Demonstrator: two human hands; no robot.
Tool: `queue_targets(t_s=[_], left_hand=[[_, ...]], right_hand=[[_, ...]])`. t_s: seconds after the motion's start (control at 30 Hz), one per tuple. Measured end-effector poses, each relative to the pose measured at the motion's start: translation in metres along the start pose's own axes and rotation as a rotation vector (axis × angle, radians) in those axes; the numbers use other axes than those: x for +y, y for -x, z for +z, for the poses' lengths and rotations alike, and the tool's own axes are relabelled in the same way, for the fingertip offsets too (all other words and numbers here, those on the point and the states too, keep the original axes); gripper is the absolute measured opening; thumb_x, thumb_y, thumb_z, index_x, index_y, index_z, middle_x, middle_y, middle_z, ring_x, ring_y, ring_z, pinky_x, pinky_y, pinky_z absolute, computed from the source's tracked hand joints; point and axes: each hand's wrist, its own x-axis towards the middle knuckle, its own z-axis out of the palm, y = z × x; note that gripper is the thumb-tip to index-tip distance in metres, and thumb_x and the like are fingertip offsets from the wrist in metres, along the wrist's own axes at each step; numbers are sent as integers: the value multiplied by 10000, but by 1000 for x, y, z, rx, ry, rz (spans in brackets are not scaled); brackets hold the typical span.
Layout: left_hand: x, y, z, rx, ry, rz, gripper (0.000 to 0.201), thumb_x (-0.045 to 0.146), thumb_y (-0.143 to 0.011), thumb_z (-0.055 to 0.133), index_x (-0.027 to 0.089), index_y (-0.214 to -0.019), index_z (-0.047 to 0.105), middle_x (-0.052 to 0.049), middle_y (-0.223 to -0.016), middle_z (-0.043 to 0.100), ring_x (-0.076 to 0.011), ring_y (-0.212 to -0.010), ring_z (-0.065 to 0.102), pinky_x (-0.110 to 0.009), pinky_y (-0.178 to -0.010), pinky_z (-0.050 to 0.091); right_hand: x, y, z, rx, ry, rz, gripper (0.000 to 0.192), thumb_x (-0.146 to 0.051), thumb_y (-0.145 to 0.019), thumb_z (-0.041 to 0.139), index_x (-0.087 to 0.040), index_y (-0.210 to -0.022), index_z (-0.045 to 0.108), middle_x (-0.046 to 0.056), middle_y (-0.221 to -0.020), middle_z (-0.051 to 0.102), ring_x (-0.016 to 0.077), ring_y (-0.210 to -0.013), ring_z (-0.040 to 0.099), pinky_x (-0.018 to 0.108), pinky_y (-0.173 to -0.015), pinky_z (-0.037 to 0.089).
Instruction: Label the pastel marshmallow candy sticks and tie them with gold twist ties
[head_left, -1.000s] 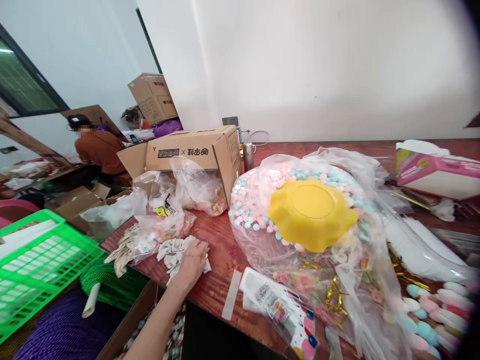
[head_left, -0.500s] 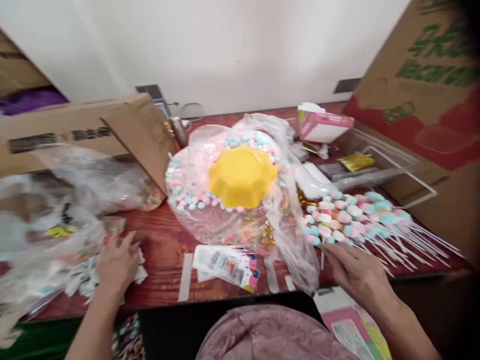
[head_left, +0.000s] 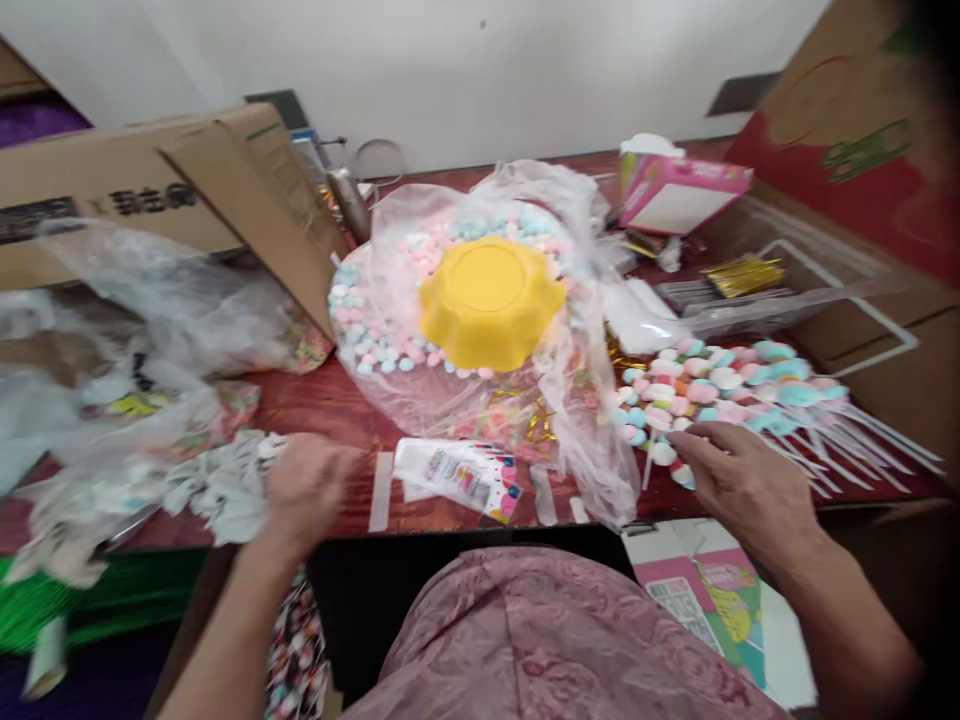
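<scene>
**Hands on wrappers and marshmallow sticks at a cluttered table**

Left hand (head_left: 304,485) sits at the near edge of the red-brown table (head_left: 330,415), blurred, fingers curled against a pile of white crumpled wrappers (head_left: 217,485). Touching the pile; cannot tell whether it actually pinches one.

Right hand (head_left: 742,480) rests palm down on the right side, fingertips (head_left: 686,440) closed around the near end of the marshmallow sticks (head_left: 712,385). Thumb and forefinger look pressed together on one stick by a pink-white piece; the grip is partly hidden by the hand itself.

The sticks lie flat in a fanned heap, pastel pink, blue and white heads to the left, thin white stems pointing right toward the table edge.

Centre of the table: a big clear plastic bag (head_left: 577,440) full of loose pastel marshmallows, with a yellow bowl (head_left: 491,300) upside down on top. Just in front of the bag, a small printed packet (head_left: 461,475) and strips of tape on the wood.

Left: an open cardboard box (head_left: 150,185) lying on its side, more crumpled clear bags below it. Back right: a pink carton (head_left: 675,190), gold twist ties (head_left: 742,275) beside it. A large cardboard box fills the right edge. Pink patterned clothing on the person's lap at the bottom.
</scene>
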Motion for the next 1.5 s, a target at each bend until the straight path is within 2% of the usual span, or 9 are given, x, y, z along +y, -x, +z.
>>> queue_targets(t_s=[0.1,0.17,0.27,0.43,0.67,0.87,1.03,1.23,1.5], left_hand=[[72,5,15,-405,300,298,321,412,-915,581,202,-681,640,-44,-714,636,-189,-775,570,-342,-787,462],[106,4,23,-510,300,362,209,381,-873,639,193,-950,685,-93,-994,674,-249,-1002,574,-401,-912,446],[130,0,23,-614,244,385,421,297,-816,658,180,-1217,602,-129,-1231,606,-301,-1143,520,-465,-986,415],[120,2,28,-593,241,312,425,356,-849,618,259,-1262,590,-120,-1334,559,-320,-1173,506,-491,-970,435],[109,2,50,-470,62,321,397,182,-892,503,253,-1273,589,-125,-1327,568,-314,-1112,516,-489,-868,480],[112,2,62,-345,-42,404,338,35,-863,441,167,-1099,643,-106,-1077,662,-250,-920,563,-400,-767,484],[116,-10,51,-405,60,318,286,239,-908,533,167,-1175,605,-121,-1152,628,-272,-993,546,-433,-836,476],[130,-23,41,-570,-1,333,285,147,-828,542,135,-1102,620,-126,-1092,619,-294,-997,536,-435,-816,474],[116,-12,53,-343,169,300,211,107,-922,459,155,-1018,640,-94,-925,653,-232,-900,552,-360,-775,479]], right_hand=[[9,-2,16,-55,8,-114,373,-61,-800,442,-240,-953,731,118,-1083,645,219,-849,584,323,-601,366],[13,-4,24,-65,24,-151,407,-52,-755,429,-237,-954,732,124,-1146,612,231,-874,575,336,-625,373],[13,-6,23,-81,81,-186,389,-41,-729,439,-197,-935,729,156,-1194,592,267,-916,582,357,-677,420],[12,-11,10,-82,73,-123,280,-49,-811,490,-206,-908,700,151,-1243,600,262,-954,624,351,-708,503],[17,-30,2,400,-442,218,109,-184,-893,585,-228,-943,672,69,-960,700,213,-912,679,385,-856,551],[-11,-60,-34,652,-704,617,126,-321,-877,641,-231,-916,719,25,-799,677,170,-613,596,347,-571,496],[-39,-66,-50,546,-898,694,82,-290,-811,726,-232,-869,722,25,-794,702,153,-601,600,315,-567,493],[-52,-55,-16,19,-793,290,78,-256,-850,646,-226,-789,684,-8,-723,687,152,-624,630,276,-588,478],[-32,-60,-22,-93,-819,292,105,-281,-866,646,-211,-803,694,10,-769,706,143,-675,638,249,-634,491]])
